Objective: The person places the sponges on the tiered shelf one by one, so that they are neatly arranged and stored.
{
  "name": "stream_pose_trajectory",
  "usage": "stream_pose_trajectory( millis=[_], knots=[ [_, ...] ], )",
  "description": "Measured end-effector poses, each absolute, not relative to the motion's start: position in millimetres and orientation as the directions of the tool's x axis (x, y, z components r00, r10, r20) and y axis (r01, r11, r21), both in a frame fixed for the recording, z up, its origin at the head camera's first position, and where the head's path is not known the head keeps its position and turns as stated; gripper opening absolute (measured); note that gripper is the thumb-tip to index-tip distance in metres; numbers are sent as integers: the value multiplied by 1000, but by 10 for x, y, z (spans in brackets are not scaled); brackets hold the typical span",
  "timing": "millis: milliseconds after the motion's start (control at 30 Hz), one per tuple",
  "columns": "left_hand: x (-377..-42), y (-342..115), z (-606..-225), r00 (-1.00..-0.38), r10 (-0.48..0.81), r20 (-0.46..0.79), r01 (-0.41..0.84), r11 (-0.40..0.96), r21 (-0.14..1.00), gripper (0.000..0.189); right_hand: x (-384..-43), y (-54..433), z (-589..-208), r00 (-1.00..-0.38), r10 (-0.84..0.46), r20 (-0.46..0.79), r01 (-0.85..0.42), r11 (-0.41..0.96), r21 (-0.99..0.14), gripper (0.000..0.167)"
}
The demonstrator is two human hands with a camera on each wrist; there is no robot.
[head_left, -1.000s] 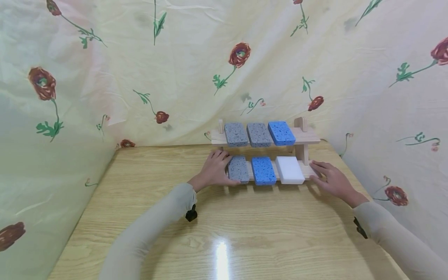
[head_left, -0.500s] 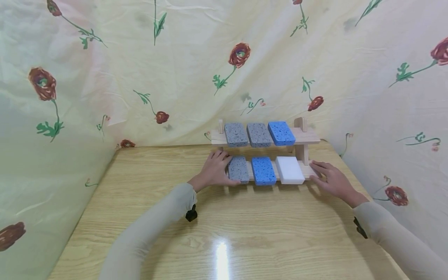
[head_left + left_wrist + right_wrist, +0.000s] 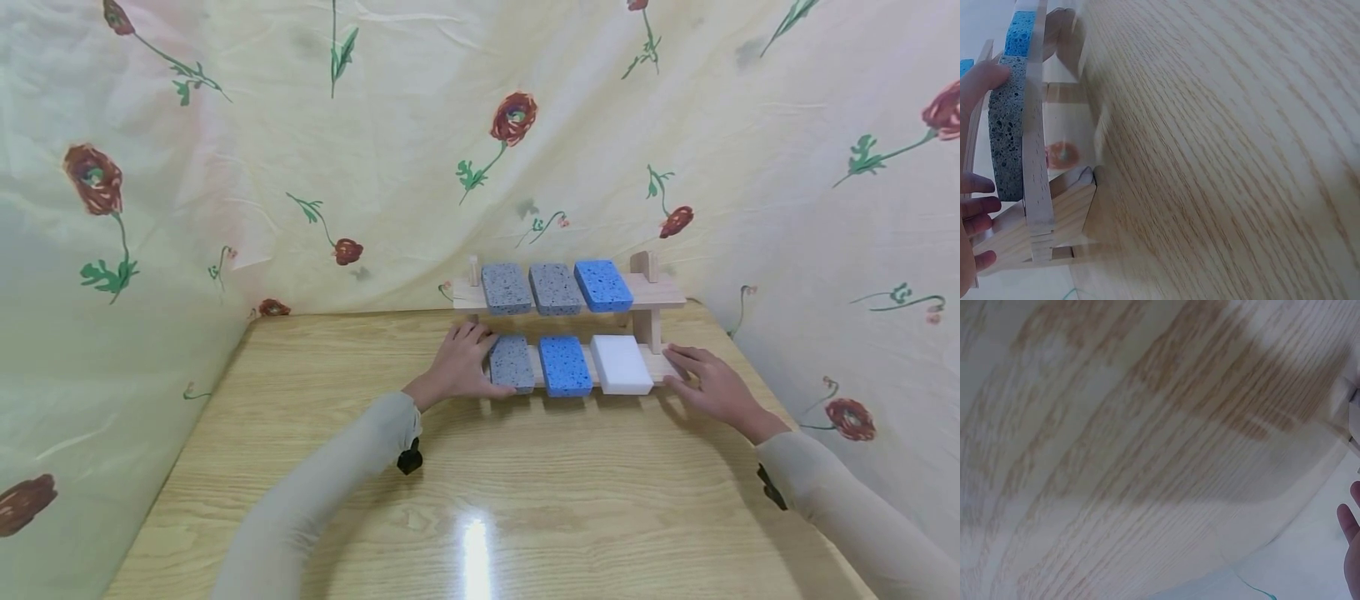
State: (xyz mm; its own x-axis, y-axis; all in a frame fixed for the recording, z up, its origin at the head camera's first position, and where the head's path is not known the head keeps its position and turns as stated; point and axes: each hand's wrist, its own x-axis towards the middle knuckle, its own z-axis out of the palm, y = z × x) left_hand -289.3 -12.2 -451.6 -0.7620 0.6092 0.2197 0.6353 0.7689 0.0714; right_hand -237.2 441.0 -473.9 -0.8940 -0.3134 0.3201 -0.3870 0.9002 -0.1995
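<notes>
A two-tier wooden rack stands toward the back of the table. On its lower shelf are a speckled grey sponge, a blue sponge and a white sponge, from left to right. My left hand holds the lower grey sponge, thumb at its front edge and fingers around its left side. In the left wrist view the thumb lies against that sponge's edge. My right hand touches the lower shelf's right end, fingers extended; in the right wrist view only some fingers show.
Two more grey sponges and a blue sponge lie on the upper shelf. Flowered cloth hangs behind and beside the wooden table. Light glares off the tabletop near its front.
</notes>
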Motion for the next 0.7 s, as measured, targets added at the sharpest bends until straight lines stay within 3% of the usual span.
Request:
stream_pose_trajectory(
  millis=[400, 700],
  knots=[
    [-2866, -173, -4503, -754, 614, 235, 646, 757, 95, 102, -2377, 4398, -4653, -892, -329, 309, -403, 890, -215, 54],
    [-2807, -269, -4442, -758, 601, 253, 645, 747, 161, 97, -2425, 4411, -4559, -917, -326, 228, -377, 895, -237, 53]
  ],
)
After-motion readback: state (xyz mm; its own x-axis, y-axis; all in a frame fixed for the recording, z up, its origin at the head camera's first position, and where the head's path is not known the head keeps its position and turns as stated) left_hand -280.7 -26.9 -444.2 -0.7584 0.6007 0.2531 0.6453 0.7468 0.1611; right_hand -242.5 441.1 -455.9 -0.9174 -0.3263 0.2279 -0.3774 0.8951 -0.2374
